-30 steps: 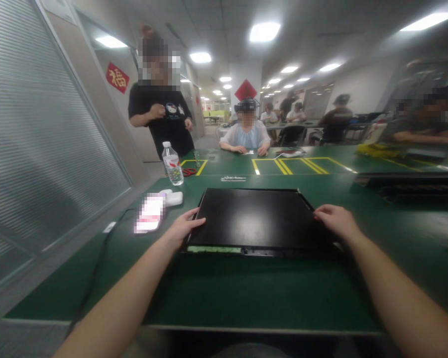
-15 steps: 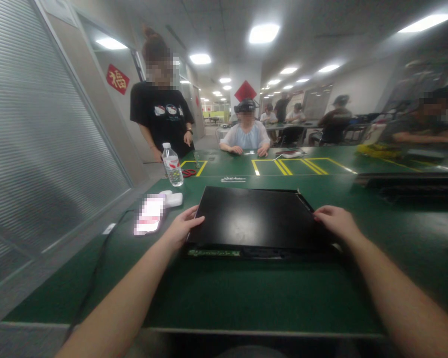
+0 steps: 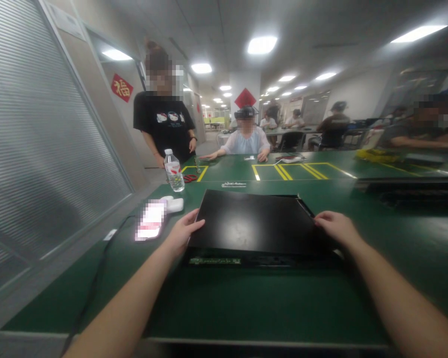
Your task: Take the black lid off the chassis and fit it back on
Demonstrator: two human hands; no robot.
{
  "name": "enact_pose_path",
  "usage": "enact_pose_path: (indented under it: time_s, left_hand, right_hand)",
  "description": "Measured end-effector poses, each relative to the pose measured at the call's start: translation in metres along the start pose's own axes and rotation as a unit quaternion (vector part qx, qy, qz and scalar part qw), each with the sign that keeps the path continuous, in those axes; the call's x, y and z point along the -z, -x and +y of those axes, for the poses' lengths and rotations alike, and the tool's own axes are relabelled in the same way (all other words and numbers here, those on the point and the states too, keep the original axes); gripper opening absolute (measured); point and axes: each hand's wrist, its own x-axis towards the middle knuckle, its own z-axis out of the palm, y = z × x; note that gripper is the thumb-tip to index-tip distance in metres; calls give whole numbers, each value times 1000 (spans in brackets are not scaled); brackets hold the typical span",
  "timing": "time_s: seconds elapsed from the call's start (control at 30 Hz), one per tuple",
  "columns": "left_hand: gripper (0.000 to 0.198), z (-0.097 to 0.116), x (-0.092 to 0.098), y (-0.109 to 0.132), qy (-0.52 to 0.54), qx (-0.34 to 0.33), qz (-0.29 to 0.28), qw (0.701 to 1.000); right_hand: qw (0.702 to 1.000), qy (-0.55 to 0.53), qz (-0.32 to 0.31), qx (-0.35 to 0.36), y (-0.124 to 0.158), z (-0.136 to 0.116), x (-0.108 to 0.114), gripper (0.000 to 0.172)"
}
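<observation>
A flat black screen panel (image 3: 252,221) lies before me on the green table (image 3: 265,308). Along its near side runs a dark strip with a green circuit board (image 3: 214,261). At the panel's left edge my left hand (image 3: 184,229) grips it, thumb on top and the other fingers along the side, partly hidden. My right hand (image 3: 334,226) pinches the right edge near a thin frame piece (image 3: 306,208), its fingers curled together. The panel's near edge sits slightly above the strip.
Left of the panel are a lit phone (image 3: 151,221), a white gadget (image 3: 174,204) and a cable (image 3: 100,268). Behind stand a water bottle (image 3: 174,171) and red scissors (image 3: 190,178). Long black parts (image 3: 414,194) lie at right. One person sits opposite; another stands at left.
My view has tipped up slightly, so the table sits lower in the picture. Both hands keep their grip on the panel. The seated person opposite has stretched one arm toward the left.
</observation>
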Motion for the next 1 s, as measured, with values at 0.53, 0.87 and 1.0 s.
enact_pose_path:
  time_s: [0.53,0.87,1.0]
  left_hand:
    - [88,-3,0,1,32,-56,-37,997]
    - [96,-2,0,1,18,-87,-40,995]
    - [85,0,5,-2,24,-87,-14,996]
  right_hand:
    - [996,-71,47,-32,-10,9,-2,31]
    - [978,-197,19,-61,-7,6,-10,24]
    - [945,-323,4,-50,-3,-1,-1,28]
